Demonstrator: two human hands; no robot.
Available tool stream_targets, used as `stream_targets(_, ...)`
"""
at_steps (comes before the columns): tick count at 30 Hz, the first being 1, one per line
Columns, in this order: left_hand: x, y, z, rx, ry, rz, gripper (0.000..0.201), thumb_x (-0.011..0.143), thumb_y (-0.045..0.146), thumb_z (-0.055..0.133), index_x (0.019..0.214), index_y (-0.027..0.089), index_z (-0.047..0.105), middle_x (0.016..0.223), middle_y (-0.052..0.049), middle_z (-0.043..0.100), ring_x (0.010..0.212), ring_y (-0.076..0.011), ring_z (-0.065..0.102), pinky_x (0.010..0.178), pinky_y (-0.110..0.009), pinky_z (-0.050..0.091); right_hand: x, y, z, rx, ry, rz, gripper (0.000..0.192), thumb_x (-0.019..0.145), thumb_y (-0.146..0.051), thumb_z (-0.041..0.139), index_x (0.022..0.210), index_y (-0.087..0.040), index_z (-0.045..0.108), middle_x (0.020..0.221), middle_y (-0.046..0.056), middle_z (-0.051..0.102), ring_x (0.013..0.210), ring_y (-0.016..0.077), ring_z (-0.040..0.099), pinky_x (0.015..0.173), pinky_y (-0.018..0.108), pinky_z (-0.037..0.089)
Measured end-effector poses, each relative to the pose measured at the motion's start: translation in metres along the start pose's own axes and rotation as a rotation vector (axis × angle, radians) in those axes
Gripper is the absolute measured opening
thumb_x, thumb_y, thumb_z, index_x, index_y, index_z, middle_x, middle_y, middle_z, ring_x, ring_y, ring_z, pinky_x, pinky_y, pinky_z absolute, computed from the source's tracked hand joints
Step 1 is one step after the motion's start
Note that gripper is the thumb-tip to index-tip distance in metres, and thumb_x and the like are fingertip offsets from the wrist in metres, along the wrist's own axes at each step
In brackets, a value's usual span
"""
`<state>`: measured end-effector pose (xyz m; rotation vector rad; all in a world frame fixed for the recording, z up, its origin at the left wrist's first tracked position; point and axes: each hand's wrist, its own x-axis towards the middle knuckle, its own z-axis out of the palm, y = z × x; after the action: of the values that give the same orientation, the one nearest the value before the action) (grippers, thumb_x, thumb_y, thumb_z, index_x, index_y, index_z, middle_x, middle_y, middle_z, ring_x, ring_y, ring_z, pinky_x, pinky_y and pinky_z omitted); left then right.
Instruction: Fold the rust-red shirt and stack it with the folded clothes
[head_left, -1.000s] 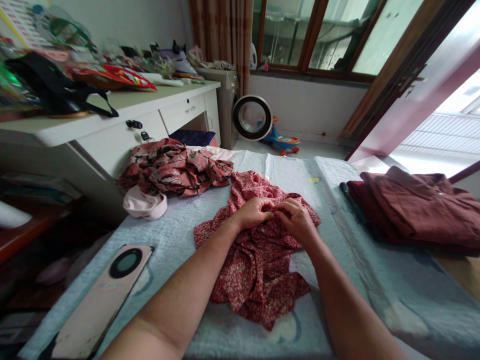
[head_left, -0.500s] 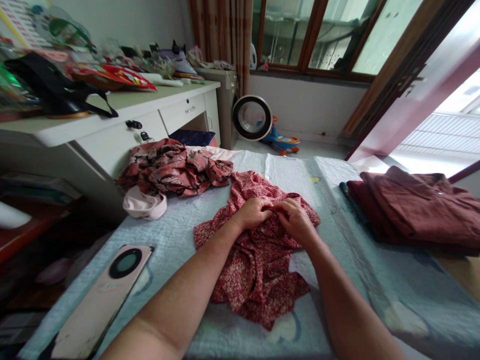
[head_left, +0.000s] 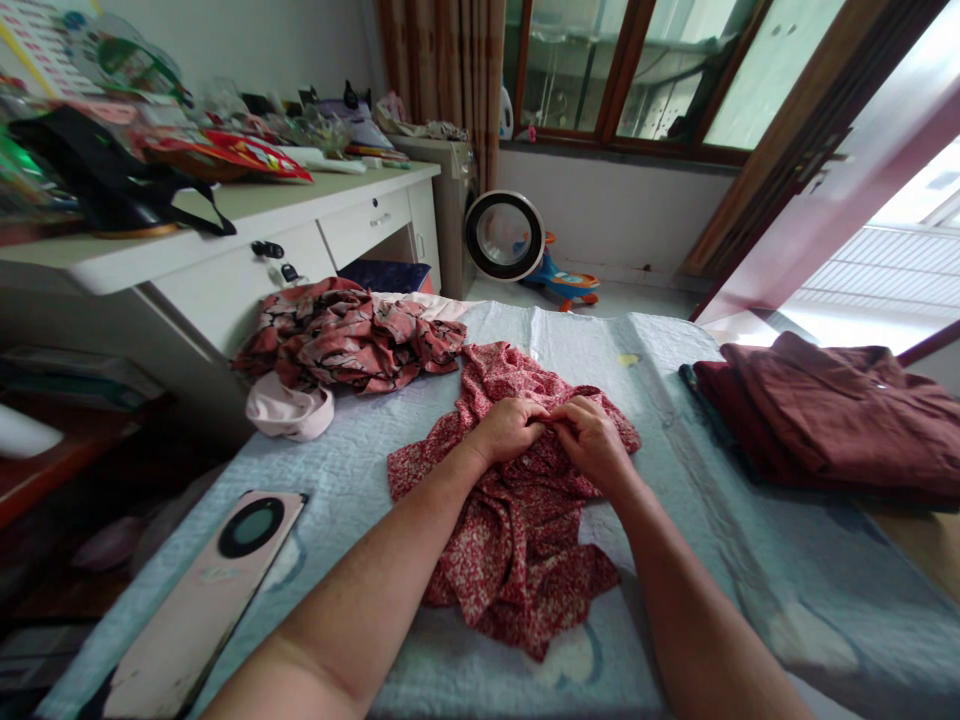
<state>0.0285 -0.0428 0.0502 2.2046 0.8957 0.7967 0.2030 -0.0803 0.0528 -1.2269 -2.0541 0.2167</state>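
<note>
A red garment (head_left: 517, 545) with a small pale floral print lies rumpled on the light blue cloth cover (head_left: 660, 580). It looks like a shirt or blouse with small buttons. My left hand (head_left: 510, 428) is closed on its upper middle part, thumb and fingers pinching the fabric. Right beside it, my right hand (head_left: 589, 432) pinches the same garment, and the fingertips of both hands nearly meet. Exactly what part of the fabric sits between the fingers is hidden.
A crumpled pink-red patterned garment (head_left: 352, 335) and a pale pink band (head_left: 291, 408) lie at the left. Nearer is a pinkish phone-shaped board (head_left: 195, 600). Folded dark red clothes (head_left: 847, 420) are stacked at the right. A cluttered white desk (head_left: 300, 215) and a washing machine (head_left: 442, 215) with its door open stand behind.
The fingertips of both hands have shifted very slightly on the fabric. The garment and everything around it stay in place.
</note>
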Motion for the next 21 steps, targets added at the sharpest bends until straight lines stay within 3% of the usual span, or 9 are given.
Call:
stream_targets(12,-0.0018,0.0052,0.0042,-0.096,0.157,-0.095,0.011,0.078,0.016,0.057,0.089,0.017,0.062,0.085,-0.001,0.068,0.08,-0.0159,0.061,0.077,-0.026,0.047,0.0017,-0.0029,-0.0015,-0.007,0.042,0.009,0.015,0.079,-0.009,0.052,0.082,-0.021,0.062,0.081,0.003,0.059,0.081,0.0198,0.056,0.074,0.031,0.043)
stream_targets(21,-0.0022,0.0072,0.0039,-0.083,0.155,-0.075,0.009,0.077,0.015,0.058,0.083,0.018,0.064,0.083,0.0,0.068,0.079,-0.0155,0.062,0.077,-0.026,0.047,0.001,-0.002,-0.0002,-0.028,0.033,0.005,0.015,0.079,-0.009,0.052,0.081,-0.02,0.061,0.081,0.003,0.059,0.08,0.02,0.055,0.075,0.031,0.043)
